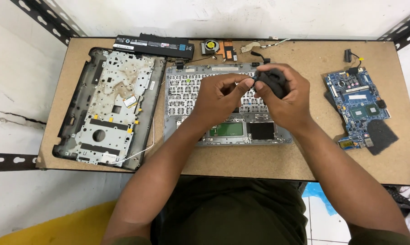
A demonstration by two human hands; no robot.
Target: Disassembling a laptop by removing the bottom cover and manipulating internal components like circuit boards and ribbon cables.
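Black part (273, 80) gripped in right hand (284, 97), over keyboard frame (187, 90) near its top edge. Left hand (216, 97) pinching part's tip. Bare table (241, 161) toward front edge; board (357, 106) well right.

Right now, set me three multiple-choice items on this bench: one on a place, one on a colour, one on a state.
1. Where does the motherboard lie?
A. right end of the table
B. left end
C. on the keyboard deck

2. What colour is the motherboard?
A. red
B. blue
C. white

3. How is the dark part?
A. lying on the table
B. held in the right hand
C. tucked under the battery

Answers: 1 A, it sits right of the keyboard deck. 2 B, its board is blue. 3 B, the right hand grips it while the left hand pinches at its edge.
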